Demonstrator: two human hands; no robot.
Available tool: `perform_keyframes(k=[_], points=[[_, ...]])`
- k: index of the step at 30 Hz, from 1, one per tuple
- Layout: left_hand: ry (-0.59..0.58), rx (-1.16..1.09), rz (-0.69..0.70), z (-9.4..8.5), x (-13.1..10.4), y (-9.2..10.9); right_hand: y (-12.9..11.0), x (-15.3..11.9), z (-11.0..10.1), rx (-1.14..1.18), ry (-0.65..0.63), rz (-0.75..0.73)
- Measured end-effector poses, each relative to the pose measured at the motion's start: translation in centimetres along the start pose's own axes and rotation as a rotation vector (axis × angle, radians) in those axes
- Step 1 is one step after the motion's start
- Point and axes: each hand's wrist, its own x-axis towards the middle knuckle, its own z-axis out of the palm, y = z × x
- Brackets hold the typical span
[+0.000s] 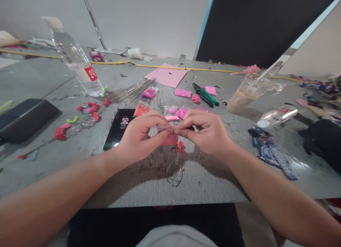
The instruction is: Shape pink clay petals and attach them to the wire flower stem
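A small pink packet [169, 139], seemingly a clear bag with something pink inside, sits at the middle of the frame between the two hands. Its upper edge runs roughly left to right from one set of fingertips toward the other, and the pink part shows just below them, more under the left hand [145, 135] than the right hand [206, 130]. Each grip is narrow, thumb and forefinger pinched at that edge; the fingertips nearly meet, so exactly where each one presses is hard to tell. The left hand is the nearer to the packet's pink body.

Just below and slightly right of the packet, a coral-red piece [180, 146] joins a looped wire frame [174, 185] lying on the surface [213, 188], its long axis pointing up the frame toward the hands. Left of the left hand lies a phone [113, 135]. Above the hands are an orange-red packet [140, 109], a bright pink packet [182, 93] and green-handled pliers [206, 97]. Farther out, a water bottle [77, 64] stands upper left and a cup [242, 98] upper right.
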Motion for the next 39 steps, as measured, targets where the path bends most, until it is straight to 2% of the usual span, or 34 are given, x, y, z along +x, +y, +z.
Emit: perform_keyframes(k=[4, 8, 10, 13, 15, 18, 22, 27, 31, 33, 35, 37, 39], points=[[0.095, 0.100, 0.034, -0.3, 0.0, -0.1, 0.2, 0.3, -0.4, -0.058, -0.054, 0.004], [0.194, 0.411, 0.098, -0.7, 0.7, -1.2, 1.8, 0.7, -1.0, -0.150, -0.023, 0.036], [0.122, 0.566, 0.110, -0.9, 1.0, -1.9, 3.1, 0.7, -1.2, -0.257, 0.004, 0.076], [-0.147, 0.709, 0.058, -0.9, 1.1, -2.7, 5.4, 0.7, -1.2, -0.444, -0.078, 0.073], [-0.275, 0.729, 0.019, -0.7, 1.0, -3.0, 6.5, 0.8, -1.0, -0.534, -0.117, 0.057], [-0.329, 0.724, -0.024, -0.5, 0.7, -3.0, 7.6, 1.0, -0.5, -0.609, -0.164, 0.024], [-0.326, 0.714, -0.078, -0.4, 0.5, -2.9, 8.4, 1.4, 0.3, -0.695, -0.229, 0.005], [-0.241, 0.665, -0.127, -0.5, 0.7, -2.8, 8.8, 1.8, 0.2, -0.712, -0.153, -0.011], [-0.106, 0.561, -0.194, -0.5, 1.1, -2.3, 7.1, 1.5, -0.5, -0.674, -0.041, -0.086], [-0.071, 0.488, -0.215, -0.3, 1.2, -2.0, 5.9, 1.0, -0.6, -0.601, -0.011, -0.226], [-0.041, 0.396, -0.232, -0.1, 1.1, -1.8, 4.8, 0.4, -0.4, -0.562, -0.086, -0.330], [-0.027, 0.253, -0.273, 0.0, 1.0, -1.8, 4.0, 0.0, -0.1, -0.513, -0.125, -0.359], [-0.072, 0.112, -0.339, 0.1, 0.9, -1.7, 3.5, -0.2, 0.1, -0.408, -0.079, -0.337]])
